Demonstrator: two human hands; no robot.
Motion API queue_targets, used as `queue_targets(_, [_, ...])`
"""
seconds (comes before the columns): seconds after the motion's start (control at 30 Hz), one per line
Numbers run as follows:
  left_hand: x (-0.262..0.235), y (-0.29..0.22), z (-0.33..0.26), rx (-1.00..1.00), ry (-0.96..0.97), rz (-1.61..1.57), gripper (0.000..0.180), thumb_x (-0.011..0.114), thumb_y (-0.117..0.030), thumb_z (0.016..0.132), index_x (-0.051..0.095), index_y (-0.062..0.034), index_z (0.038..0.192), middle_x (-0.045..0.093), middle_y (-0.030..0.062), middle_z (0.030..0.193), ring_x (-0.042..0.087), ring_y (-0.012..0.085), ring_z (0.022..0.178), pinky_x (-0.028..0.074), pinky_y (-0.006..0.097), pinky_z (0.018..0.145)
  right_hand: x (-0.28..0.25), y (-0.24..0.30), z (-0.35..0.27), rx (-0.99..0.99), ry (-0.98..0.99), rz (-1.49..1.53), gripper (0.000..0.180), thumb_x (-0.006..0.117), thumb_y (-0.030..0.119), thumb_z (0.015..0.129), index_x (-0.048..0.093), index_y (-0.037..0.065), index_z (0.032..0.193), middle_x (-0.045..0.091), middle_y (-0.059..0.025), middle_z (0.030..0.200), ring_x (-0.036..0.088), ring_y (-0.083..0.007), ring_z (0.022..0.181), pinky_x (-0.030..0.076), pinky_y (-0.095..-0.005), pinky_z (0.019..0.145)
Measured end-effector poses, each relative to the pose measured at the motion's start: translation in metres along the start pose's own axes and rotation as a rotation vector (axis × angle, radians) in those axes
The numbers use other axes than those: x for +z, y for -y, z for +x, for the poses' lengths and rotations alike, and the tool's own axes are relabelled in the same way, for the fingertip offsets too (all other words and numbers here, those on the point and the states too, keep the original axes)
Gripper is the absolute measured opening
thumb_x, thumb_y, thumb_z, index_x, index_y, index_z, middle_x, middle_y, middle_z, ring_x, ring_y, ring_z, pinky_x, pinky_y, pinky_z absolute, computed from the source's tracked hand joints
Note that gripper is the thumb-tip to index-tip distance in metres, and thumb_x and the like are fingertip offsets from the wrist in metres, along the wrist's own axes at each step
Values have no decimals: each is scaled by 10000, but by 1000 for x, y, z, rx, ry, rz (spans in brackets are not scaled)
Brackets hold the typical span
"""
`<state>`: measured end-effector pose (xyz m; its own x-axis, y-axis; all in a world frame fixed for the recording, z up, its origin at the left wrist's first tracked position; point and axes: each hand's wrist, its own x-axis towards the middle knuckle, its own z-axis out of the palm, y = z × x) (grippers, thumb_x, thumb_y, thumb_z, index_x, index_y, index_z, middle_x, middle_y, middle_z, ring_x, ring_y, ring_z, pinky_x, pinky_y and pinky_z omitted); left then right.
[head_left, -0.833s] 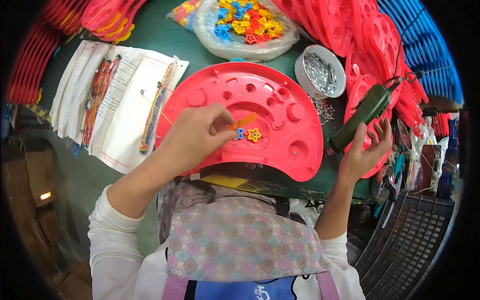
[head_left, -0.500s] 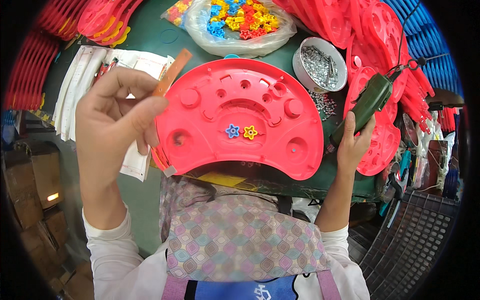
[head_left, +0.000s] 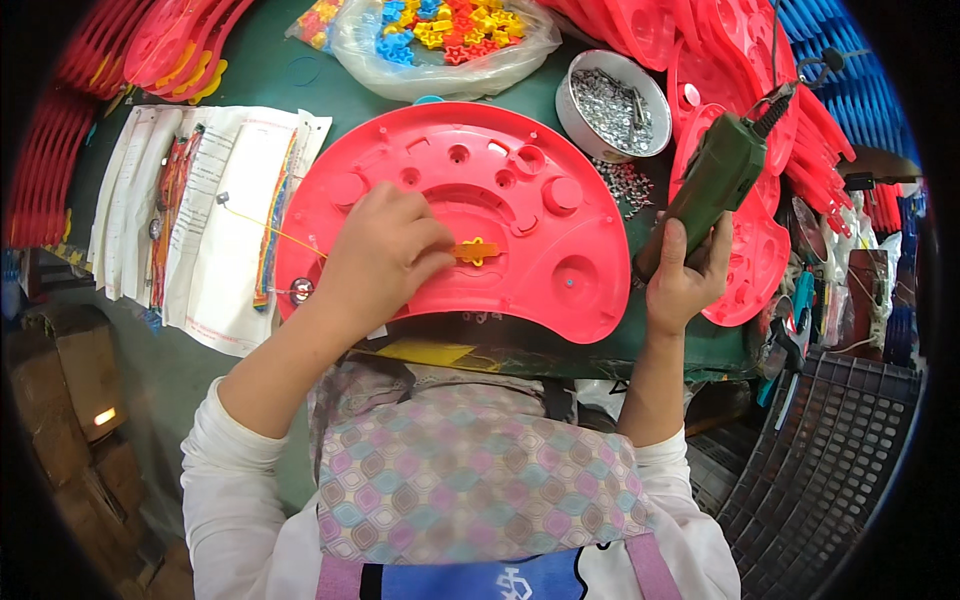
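Observation:
A red half-moon plastic panel (head_left: 420, 140) lies on the green table in front of me, its hollow side up. My left hand (head_left: 385, 255) is over its middle, fingers pinched on one end of a thin orange-brown strip (head_left: 470, 250). The strip lies across the star-shaped pieces at the panel's centre; a yellow star (head_left: 478, 258) shows around it, and the blue one is hidden. My right hand (head_left: 686, 272) grips a dark green electric screwdriver (head_left: 715, 175) just right of the panel, its tip pointing down left.
A white bowl of screws (head_left: 615, 105) stands behind the panel, with loose screws (head_left: 622, 188) beside it. A plastic bag of coloured stars (head_left: 445, 55) sits at the back. Paper sheets with wires (head_left: 215, 235) lie left. Stacked red panels (head_left: 715, 70) crowd the right.
My left hand has carried the strip from the panel's left side onto the stars at its centre. A small round part with wires now shows at the left edge. The screwdriver stays in my right hand.

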<state>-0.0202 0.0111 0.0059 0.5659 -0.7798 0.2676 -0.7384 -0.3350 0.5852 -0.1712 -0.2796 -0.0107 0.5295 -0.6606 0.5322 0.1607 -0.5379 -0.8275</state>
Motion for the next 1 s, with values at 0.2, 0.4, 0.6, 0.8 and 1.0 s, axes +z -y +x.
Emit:
queue_targets(0.2, [1, 1, 1, -30, 22, -23, 151, 822, -134, 755, 749, -98, 882, 627, 25, 899, 551, 266, 951, 462, 403, 882, -25, 49, 20, 0, 22, 0, 491, 762, 88, 897, 584, -72, 1326, 709, -107, 1041, 674, -151, 835, 548, -298, 691])
queue_targets(0.4, [3, 3, 1, 1, 4, 5, 161, 814, -135, 770, 751, -65, 900, 630, 43, 879, 528, 262, 896, 451, 387, 855, 19, 117, 10, 469, 335, 1528, 840, 717, 520, 929, 364, 59, 1535, 580, -35, 887, 598, -175, 723, 540, -342, 646])
queue_targets(0.6, [16, 1, 9, 68, -82, 57, 140, 790, -132, 759, 715, -69, 858, 621, 42, 932, 567, 273, 963, 478, 422, 887, 35, 93, -34, 202, 534, 1012, 966, 652, 746, 858, 391, 25, 1446, 618, -86, 853, 633, -224, 767, 562, -387, 751])
queue_targets(0.8, [22, -5, 9, 18, 3, -43, 147, 721, -54, 809, 621, -1, 903, 585, 129, 996, 604, 333, 987, 522, 423, 838, 43, 75, -63, 108, 567, 859, 1127, 754, 763, 706, 383, -12, 1436, 663, -121, 938, 672, -229, 898, 568, -401, 879])
queue_targets(1.0, [22, -8, 12, 55, 8, -80, 158, 725, 17, 826, 602, 11, 925, 575, 146, 982, 627, 343, 937, 525, 416, 803, 47, 71, -57, 46, 457, 847, 1148, 662, 857, 729, 381, -15, 1420, 655, -124, 856, 671, -245, 790, 577, -399, 781])
